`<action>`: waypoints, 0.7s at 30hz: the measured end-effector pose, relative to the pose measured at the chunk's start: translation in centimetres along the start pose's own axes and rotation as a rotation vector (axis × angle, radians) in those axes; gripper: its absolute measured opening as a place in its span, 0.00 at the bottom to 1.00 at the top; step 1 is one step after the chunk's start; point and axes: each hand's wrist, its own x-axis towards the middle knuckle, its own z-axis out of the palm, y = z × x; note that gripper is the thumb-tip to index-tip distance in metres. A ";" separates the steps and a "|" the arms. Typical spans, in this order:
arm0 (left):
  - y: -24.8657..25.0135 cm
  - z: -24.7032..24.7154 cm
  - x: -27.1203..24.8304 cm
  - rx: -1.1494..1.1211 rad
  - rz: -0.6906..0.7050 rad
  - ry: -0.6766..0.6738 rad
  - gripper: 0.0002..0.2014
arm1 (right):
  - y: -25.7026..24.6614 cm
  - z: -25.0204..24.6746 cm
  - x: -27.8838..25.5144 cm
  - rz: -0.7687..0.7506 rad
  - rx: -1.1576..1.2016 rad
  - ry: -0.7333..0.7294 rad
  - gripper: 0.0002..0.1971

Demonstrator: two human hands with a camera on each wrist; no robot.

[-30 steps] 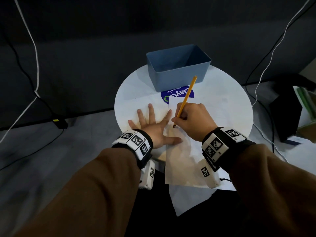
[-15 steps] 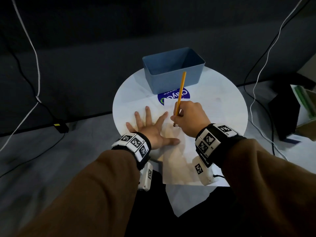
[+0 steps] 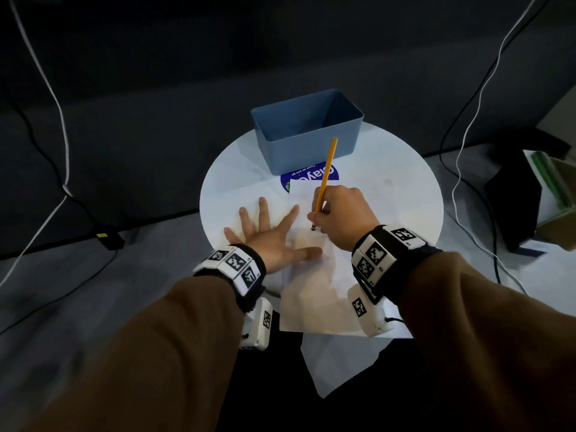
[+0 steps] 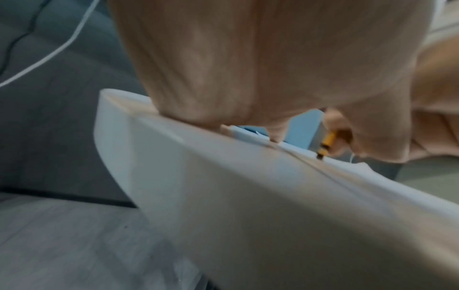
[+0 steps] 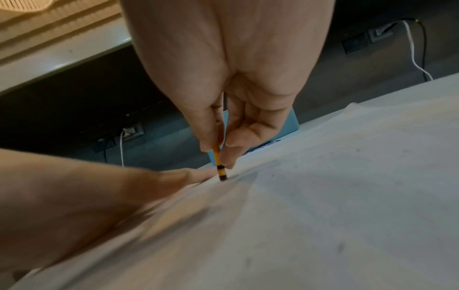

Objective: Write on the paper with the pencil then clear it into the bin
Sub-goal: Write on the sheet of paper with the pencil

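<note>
Yellow pencil [image 3: 324, 179] sits pinched low on its shaft between the thumb and fingertips [image 5: 231, 155] of my right hand [image 3: 341, 218], its dark lower end touching the paper [image 3: 314, 294]; from the right wrist view I can't make out any mark under the tip, since the sheet there is soft and blurred. My left hand [image 3: 271, 241] lies flat with fingers spread and straight, holding nothing, pressing partly on the paper's left edge and partly on the bare surface [image 3: 402, 194]; the left wrist view shows mostly the underside of that hand, so the fingers themselves are hidden there. I see the paper running off the near rim of the round white surface, its lower part covered by my wrist units and sleeves. Beyond the pencil stands the blue bin [image 3: 307, 132], upright at the far side of the surface, and I can see only shadow inside it. A blue sticker [image 3: 330, 175] between bin and paper is half covered, its lettering too cut off to read. Cables [image 3: 59, 126] hang at both sides, and a dark object at the right edge is too dim to identify.
</note>
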 end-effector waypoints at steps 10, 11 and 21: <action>-0.1 -0.1 0.0 0.037 0.013 -0.005 0.55 | -0.8 0.3 0.4 -0.062 -0.011 -0.008 0.08; -0.1 -0.1 -0.1 0.039 0.015 -0.004 0.55 | -1.1 0.6 0.3 -0.109 -0.018 -0.027 0.12; -0.2 0.1 0.3 0.025 0.020 -0.003 0.56 | -0.4 0.0 0.1 -0.137 -0.098 -0.012 0.13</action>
